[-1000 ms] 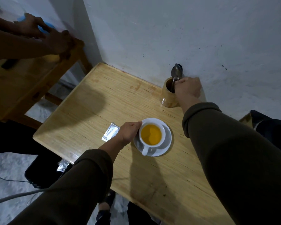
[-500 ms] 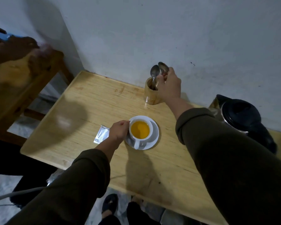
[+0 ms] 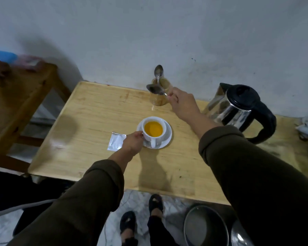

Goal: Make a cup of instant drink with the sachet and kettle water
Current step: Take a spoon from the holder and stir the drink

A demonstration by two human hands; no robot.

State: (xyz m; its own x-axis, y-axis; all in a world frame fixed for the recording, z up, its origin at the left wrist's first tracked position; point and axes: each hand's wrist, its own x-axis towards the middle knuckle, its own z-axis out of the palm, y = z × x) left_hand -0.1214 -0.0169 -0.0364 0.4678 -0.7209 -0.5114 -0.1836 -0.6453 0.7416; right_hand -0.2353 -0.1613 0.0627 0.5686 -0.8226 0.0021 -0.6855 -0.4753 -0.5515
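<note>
cup on saucer, sachet left, kettle right

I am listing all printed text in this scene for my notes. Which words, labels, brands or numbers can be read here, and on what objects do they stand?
None can be read.
Sachet: plain silver side shows, no print visible.
Kettle: no label or brand shows on the steel body or black lid.
Cup and saucer: plain white.
Blue object at far left: a small white patch, too blurred to read.
</note>
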